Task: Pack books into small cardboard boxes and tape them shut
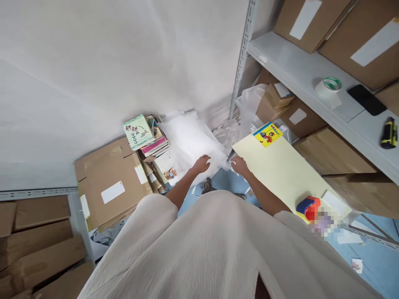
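White, thin packing foam sheets (190, 137) lie in a loose pile in front of me, between the stacked books and the pale yellow tabletop. My left hand (202, 164) is over the near side of the pile, its fingers curled in on a sheet. Close to the table corner, my right hand (239, 165) is closed at the sheet's right edge. Its fingertips are small in view, and the exact grip is partly hidden. A yellow booklet (268, 134) with a cartoon figure rests on the pale yellow tabletop (280, 166), beyond my right hand.
Books (139, 132) are stacked left of the foam, beside flattened cardboard boxes (115, 178). A red and blue tape dispenser (310, 207) sits at the table's near end. The right shelf (296, 62) carries cartons, a tape roll (332, 84), a phone (367, 99) and a yellow-black tool (389, 133).
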A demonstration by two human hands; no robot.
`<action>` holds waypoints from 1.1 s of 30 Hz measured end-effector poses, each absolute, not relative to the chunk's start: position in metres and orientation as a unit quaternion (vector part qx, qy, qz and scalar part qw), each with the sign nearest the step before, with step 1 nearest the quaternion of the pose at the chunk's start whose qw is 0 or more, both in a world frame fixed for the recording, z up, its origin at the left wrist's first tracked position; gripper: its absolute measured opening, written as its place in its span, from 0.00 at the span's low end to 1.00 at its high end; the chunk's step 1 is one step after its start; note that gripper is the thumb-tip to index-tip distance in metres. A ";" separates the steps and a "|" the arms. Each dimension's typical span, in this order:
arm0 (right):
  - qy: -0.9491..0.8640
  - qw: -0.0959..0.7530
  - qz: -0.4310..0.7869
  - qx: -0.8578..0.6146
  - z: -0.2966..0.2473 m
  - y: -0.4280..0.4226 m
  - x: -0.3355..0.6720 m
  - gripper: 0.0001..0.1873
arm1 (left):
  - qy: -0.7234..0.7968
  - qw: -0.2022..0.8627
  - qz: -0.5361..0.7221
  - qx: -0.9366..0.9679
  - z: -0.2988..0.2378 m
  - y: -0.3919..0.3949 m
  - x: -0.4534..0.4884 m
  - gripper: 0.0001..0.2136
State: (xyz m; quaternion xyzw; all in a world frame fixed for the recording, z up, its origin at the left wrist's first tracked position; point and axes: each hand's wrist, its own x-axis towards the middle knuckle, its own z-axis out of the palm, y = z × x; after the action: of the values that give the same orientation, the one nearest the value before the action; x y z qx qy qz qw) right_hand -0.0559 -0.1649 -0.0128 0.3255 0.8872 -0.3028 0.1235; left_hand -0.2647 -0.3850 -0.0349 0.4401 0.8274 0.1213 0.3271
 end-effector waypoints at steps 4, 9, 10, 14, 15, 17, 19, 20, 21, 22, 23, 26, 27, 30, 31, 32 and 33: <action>0.837 0.097 -0.421 0.334 -0.029 -0.202 -0.120 0.17 | 0.854 0.290 0.094 0.422 -0.045 -0.419 -0.301 0.25; 0.758 0.079 -0.514 0.393 -0.045 -0.234 -0.175 0.15 | 0.856 0.312 0.085 0.403 -0.060 -0.438 -0.323 0.26; 0.746 0.079 -0.523 0.405 -0.046 -0.237 -0.182 0.14 | 0.852 0.323 0.090 0.402 -0.063 -0.439 -0.325 0.28; 0.709 0.076 -0.556 0.426 -0.049 -0.248 -0.203 0.13 | 0.840 0.333 0.105 0.415 -0.069 -0.443 -0.328 0.32; 0.700 0.077 -0.567 0.427 -0.049 -0.250 -0.207 0.13 | 0.840 0.330 0.107 0.417 -0.069 -0.443 -0.329 0.33; 0.682 0.079 -0.585 0.432 -0.048 -0.254 -0.215 0.13 | 0.842 0.322 0.111 0.418 -0.068 -0.444 -0.330 0.34; 0.661 0.081 -0.601 0.442 -0.048 -0.257 -0.222 0.13 | 0.844 0.309 0.121 0.422 -0.065 -0.445 -0.331 0.34; 0.649 0.080 -0.610 0.448 -0.048 -0.258 -0.224 0.12 | 0.842 0.299 0.127 0.430 -0.063 -0.445 -0.330 0.34; 0.636 0.076 -0.621 0.453 -0.048 -0.258 -0.226 0.11 | 0.840 0.289 0.134 0.440 -0.061 -0.445 -0.329 0.34; 0.621 0.066 -0.633 0.457 -0.048 -0.259 -0.227 0.11 | 0.836 0.279 0.138 0.451 -0.058 -0.446 -0.328 0.34; 0.607 0.052 -0.644 0.463 -0.048 -0.259 -0.228 0.11 | 0.832 0.272 0.140 0.463 -0.056 -0.446 -0.326 0.34; 0.583 0.008 -0.660 0.474 -0.048 -0.257 -0.228 0.14 | 0.816 0.272 0.135 0.493 -0.050 -0.445 -0.317 0.32; 0.584 0.000 -0.659 0.474 -0.048 -0.257 -0.228 0.15 | 0.810 0.274 0.133 0.500 -0.048 -0.444 -0.314 0.32; 0.602 -0.009 -0.652 0.461 -0.051 -0.254 -0.225 0.14 | 0.805 0.279 0.132 0.507 -0.047 -0.442 -0.308 0.31; 0.607 -0.011 -0.650 0.457 -0.052 -0.254 -0.223 0.15 | 0.805 0.281 0.131 0.505 -0.047 -0.442 -0.307 0.31; 0.611 -0.012 -0.648 0.454 -0.054 -0.254 -0.222 0.17 | 0.805 0.284 0.131 0.505 -0.048 -0.442 -0.306 0.31; 0.614 -0.013 -0.646 0.453 -0.056 -0.253 -0.220 0.18 | 0.803 0.287 0.134 0.506 -0.048 -0.442 -0.306 0.30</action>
State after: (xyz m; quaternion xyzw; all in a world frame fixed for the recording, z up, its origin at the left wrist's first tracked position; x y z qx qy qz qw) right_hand -0.2204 -0.2534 -0.0564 0.4528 0.6145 -0.6459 -0.0129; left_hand -0.3062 -0.4418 -0.0481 0.5058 0.8025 0.1336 0.2868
